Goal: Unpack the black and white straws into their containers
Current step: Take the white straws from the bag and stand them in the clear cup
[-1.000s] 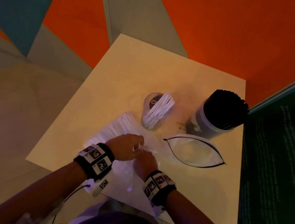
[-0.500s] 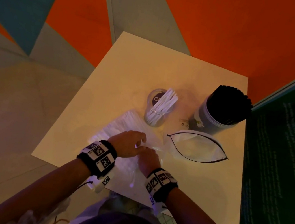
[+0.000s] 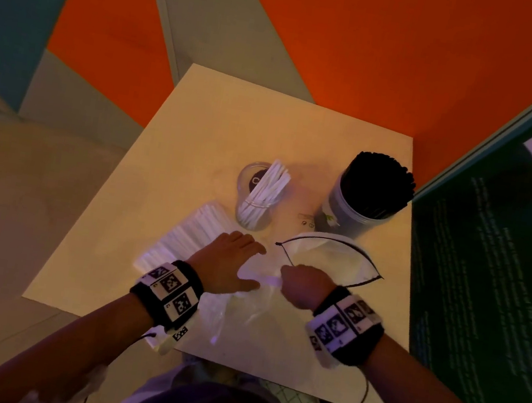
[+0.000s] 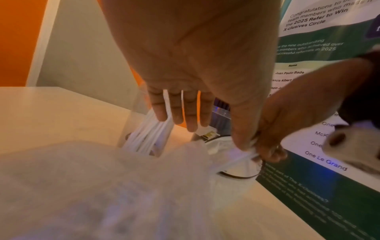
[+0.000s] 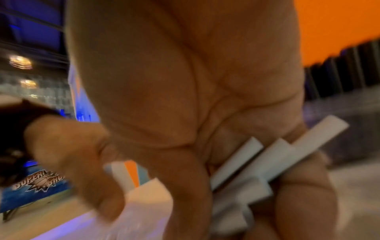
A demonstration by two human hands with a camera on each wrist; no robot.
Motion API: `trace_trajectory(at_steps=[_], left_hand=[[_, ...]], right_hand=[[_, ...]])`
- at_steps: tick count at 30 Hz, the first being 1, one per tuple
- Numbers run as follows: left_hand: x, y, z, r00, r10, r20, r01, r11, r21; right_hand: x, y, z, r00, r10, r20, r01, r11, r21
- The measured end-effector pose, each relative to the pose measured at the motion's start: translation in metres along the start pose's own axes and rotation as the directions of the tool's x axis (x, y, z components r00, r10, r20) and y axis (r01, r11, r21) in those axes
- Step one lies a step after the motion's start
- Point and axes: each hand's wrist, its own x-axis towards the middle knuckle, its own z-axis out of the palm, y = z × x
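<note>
Hands parted | left hand [image 3: 225, 264] fingers spread wide | right hand [image 3: 305, 287] grips three white straws [image 5: 267, 164] | two containers

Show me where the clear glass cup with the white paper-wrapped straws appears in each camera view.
Head: clear glass cup stands at the table's middle, beyond the left hand.
Left wrist: lower centre, just beyond the left hand's fingertips, partly hidden.
Right wrist: not in view; only white straws gripped in the right hand.
Shared landmark: orange wall.
</note>
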Motion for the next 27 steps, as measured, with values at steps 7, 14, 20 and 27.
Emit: trace_trajectory(at_steps=[7,14,20,27], left_hand=[[0.033,0.053,0.004,0.999,0.007,0.053,0.009,0.956,-0.292],[0.038,0.05,-0.018,0.993,-0.035,-0.109,-0.014,0.908,-0.418],[0.037,0.035,-0.031,0.986,-0.077,-0.147,0.01,0.912,-0.411],[0.039,0.028,-0.038,0.985,-0.067,-0.159,-0.004,0.913,-0.409]], right_hand=[[-0.062,0.037,-0.075,0.984,-0.151,-0.092,0.136,0.979,-0.153],[-0.076,0.049,-0.12,0.916,-0.035,-0.4,0.189,0.917,0.352],[-0.049,0.037,-0.103,0.719,0.266,-0.642,0.479,0.48,0.735],[-0.018,0.013,-0.091,0.772,0.232,-0.591,0.534,0.266,0.802]])
